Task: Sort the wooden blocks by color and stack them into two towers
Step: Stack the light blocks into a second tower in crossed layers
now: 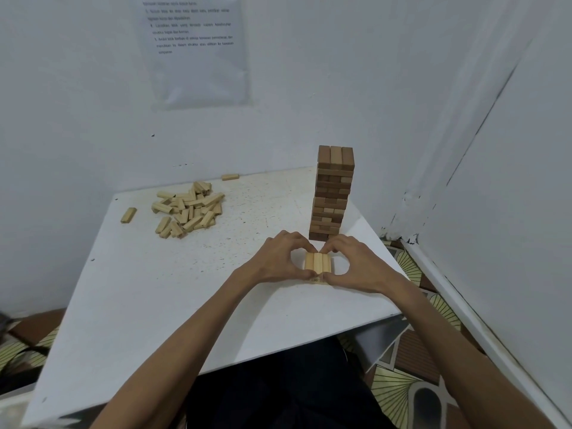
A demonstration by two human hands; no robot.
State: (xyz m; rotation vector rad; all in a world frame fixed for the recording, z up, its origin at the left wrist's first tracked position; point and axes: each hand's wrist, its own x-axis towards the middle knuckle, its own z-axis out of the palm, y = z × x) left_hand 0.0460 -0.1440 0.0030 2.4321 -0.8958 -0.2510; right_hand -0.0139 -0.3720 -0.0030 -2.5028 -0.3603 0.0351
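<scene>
Left hand [278,258] and right hand [356,261] pinch 3 pale blocks [318,263] together. Probably light, stiff and smooth; grip the outer sides.

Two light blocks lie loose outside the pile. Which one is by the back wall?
The stray block at the far edge of the table, beyond the pile; the other stray lies left of the pile.

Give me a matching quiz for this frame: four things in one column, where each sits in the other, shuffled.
1 dark tower
2 loose light blocks
3 light three-block layer
4 printed sheet

A on the wall
B pinched between left hand and right hand
C standing, right side of table
D heaped at back left

Pairs: 1-C, 2-D, 3-B, 4-A
</scene>
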